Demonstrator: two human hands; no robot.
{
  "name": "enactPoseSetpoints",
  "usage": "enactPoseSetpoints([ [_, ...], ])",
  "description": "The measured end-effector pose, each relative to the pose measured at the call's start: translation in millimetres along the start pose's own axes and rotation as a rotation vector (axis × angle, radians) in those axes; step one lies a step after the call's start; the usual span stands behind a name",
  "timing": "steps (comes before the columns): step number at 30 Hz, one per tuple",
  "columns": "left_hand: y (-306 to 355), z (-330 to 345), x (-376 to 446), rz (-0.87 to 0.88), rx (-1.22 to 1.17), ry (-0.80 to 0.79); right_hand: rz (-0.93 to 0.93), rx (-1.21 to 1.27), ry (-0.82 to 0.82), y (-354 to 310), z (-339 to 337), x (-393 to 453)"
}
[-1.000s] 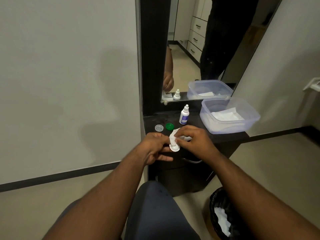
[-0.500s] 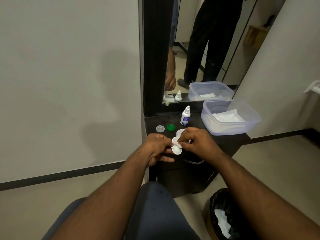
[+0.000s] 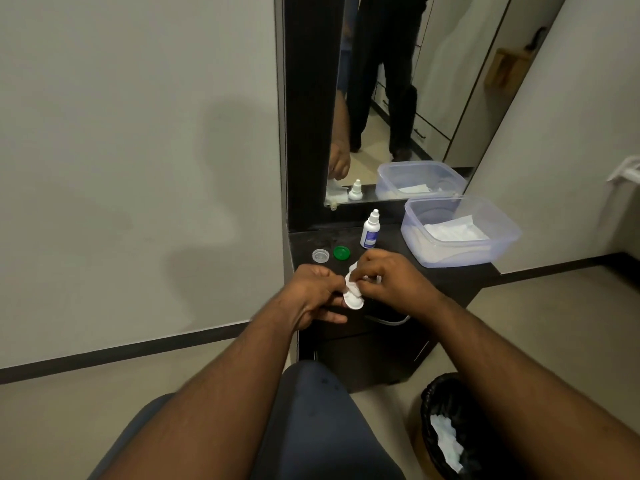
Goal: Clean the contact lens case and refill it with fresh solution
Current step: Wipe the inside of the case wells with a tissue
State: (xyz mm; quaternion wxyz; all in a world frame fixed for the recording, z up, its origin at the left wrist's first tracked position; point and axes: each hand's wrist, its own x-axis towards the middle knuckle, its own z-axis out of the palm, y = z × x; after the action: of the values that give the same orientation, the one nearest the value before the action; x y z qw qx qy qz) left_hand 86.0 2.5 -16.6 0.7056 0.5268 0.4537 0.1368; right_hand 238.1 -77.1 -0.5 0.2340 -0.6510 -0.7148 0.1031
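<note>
My left hand (image 3: pixel 313 292) pinches the white contact lens case (image 3: pixel 353 300) above the front edge of the dark counter (image 3: pixel 450 277). My right hand (image 3: pixel 389 280) pinches a small white tissue (image 3: pixel 351 276) and presses it onto the case. On the counter behind the hands lie a clear cap (image 3: pixel 320 255) and a green cap (image 3: pixel 341 252). A small white solution bottle (image 3: pixel 370 229) with a blue label stands upright behind them. My fingers hide part of the case.
A clear plastic tub (image 3: pixel 498 245) with white tissues sits at the counter's right. A mirror (image 3: pixel 398 98) rises behind the counter. A black-lined bin (image 3: pixel 440 403) holding used tissue stands on the floor at lower right. My knee is below the hands.
Both hands stay together at the case; my right hand's fingers shift slightly with the tissue on it. The camera has tilted, showing more of the mirror.
</note>
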Motion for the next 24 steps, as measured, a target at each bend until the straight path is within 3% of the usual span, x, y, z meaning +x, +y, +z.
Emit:
enactPoseSetpoints([
  [8, 0.9, -1.7, -0.6, -0.012, -0.036, -0.01, -0.116, -0.186, -0.024, 1.3, 6.1, 0.2],
  [18, 1.8, -3.3, -1.6, -0.025, -0.037, -0.017, -0.231, -0.235, 0.037, 10.4, 10.6, -15.5],
  [24, 0.4, -2.5, 1.0, -0.027, -0.052, 0.004, -0.156, -0.207, 0.071, 14.0, 10.0, -15.9],
])
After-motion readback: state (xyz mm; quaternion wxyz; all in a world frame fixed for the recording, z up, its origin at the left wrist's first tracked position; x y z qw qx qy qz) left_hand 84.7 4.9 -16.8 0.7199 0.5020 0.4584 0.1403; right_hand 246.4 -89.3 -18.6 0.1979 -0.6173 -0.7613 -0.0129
